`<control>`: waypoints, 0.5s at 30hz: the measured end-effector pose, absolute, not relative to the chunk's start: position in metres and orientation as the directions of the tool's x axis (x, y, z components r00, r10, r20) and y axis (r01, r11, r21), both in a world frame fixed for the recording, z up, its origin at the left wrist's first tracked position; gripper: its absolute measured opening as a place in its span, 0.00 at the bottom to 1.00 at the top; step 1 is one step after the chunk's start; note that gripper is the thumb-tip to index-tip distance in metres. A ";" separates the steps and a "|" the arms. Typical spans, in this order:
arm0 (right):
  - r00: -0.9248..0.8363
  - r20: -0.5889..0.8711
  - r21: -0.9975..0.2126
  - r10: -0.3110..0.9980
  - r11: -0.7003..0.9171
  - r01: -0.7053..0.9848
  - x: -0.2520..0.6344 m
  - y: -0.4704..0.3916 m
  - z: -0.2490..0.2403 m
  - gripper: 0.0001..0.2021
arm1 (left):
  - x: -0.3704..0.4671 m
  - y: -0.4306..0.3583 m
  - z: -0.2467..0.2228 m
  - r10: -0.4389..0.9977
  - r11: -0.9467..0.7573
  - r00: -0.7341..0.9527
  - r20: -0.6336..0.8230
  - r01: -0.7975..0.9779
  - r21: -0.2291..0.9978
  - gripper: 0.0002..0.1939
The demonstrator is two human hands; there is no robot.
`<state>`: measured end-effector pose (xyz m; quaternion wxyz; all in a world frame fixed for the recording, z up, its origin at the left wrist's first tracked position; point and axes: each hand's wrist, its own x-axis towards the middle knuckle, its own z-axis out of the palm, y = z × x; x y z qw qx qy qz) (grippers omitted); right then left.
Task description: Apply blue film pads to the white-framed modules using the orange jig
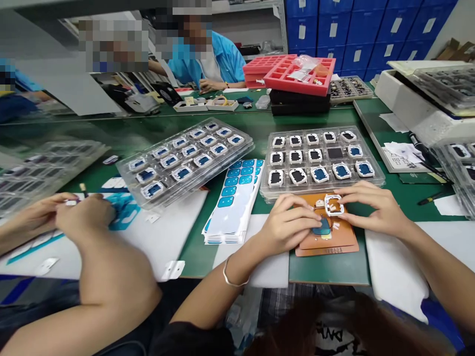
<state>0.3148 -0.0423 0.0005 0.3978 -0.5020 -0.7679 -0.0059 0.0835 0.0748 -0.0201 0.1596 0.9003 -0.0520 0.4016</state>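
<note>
My right hand (371,205) pinches a white square frame (334,205) by its right side, tilted above an orange mat (347,242). Beside it, my left hand (291,222) has its fingertips on a small blue square piece (322,226) that lies on the mat. Small white bits lie around that piece. Behind my hands stands a clear tray (265,185) with white frames in its pockets, some with dark centres and some with blue. To the left is a stack of white sheets (226,225) with blue square stickers.
At the left, a co-worker's hands (83,215) work over white foam. Another clear tray (166,190) of frames sits between us. Red trays (297,74), a person in blue (226,57) and blue bins (334,29) are at the back. A black pen (430,198) lies right.
</note>
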 end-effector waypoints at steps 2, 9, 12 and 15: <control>-0.153 0.619 -0.403 0.770 0.479 0.780 0.315 -0.043 0.002 0.05 | 0.084 0.076 -0.021 0.044 -0.963 0.645 0.763 -0.177 0.205 0.10; -0.030 0.609 -0.474 0.793 0.394 0.787 0.313 -0.046 0.007 0.05 | 0.082 0.076 -0.016 0.039 -0.966 0.840 0.541 -0.106 0.234 0.14; -0.049 0.602 -0.471 0.797 0.404 0.784 0.312 -0.046 0.007 0.05 | 0.080 0.076 -0.016 0.008 -0.970 0.835 0.550 -0.127 0.207 0.16; -0.091 0.602 -0.449 0.793 0.430 0.783 0.310 -0.046 0.007 0.04 | 0.079 0.077 -0.019 -0.031 -0.970 0.848 0.529 -0.154 0.189 0.17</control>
